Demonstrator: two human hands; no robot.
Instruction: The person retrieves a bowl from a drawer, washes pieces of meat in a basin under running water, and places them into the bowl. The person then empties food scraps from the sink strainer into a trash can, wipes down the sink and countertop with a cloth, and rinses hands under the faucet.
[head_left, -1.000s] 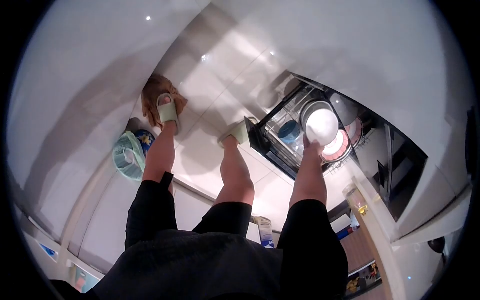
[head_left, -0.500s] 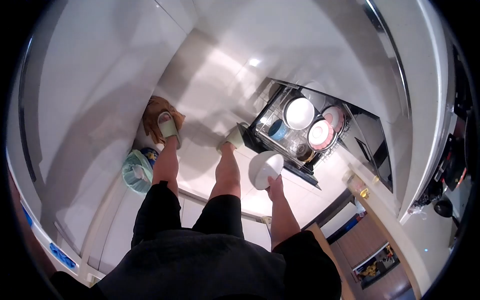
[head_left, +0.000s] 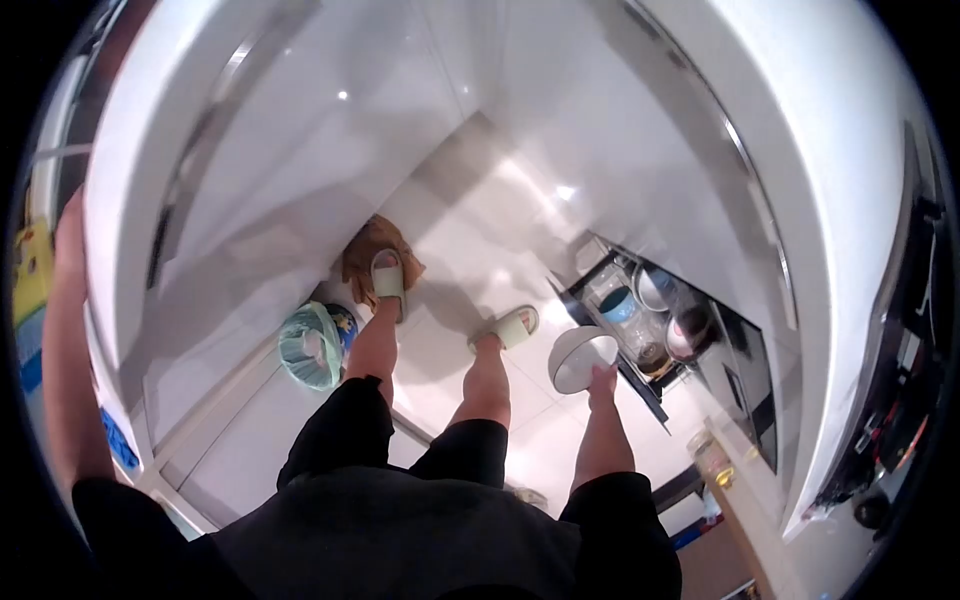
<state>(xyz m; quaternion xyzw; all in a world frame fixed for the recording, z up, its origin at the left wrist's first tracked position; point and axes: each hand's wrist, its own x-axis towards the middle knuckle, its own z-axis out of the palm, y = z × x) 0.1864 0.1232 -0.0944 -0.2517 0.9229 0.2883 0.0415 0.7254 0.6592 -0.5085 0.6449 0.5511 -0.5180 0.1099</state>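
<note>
My right hand (head_left: 603, 378) grips a white bowl (head_left: 570, 362) by its rim, with the bowl tilted on its side. A line across the bowl may be a second rim; I cannot tell whether two are stacked. Just beyond it is an open dishwasher drawer (head_left: 650, 400) with a blue bowl (head_left: 617, 304), a white bowl (head_left: 655, 287) and a pink-and-white dish (head_left: 686, 338) in its rack. At the far left, my left arm stretches forward along the counter edge, and my left hand (head_left: 72, 215) is there with its fingers hidden or unclear.
A bin with a green liner (head_left: 308, 345) stands left of my legs. A brown cloth (head_left: 380, 262) lies on the floor under my slippered left foot. White cabinets flank the corner. A jar (head_left: 712, 462) sits at right, near the dark stovetop (head_left: 880, 400).
My view has shifted, and my left arm now reaches along the left counter. My right hand still holds the bowl. Less of the dishwasher rack shows.
</note>
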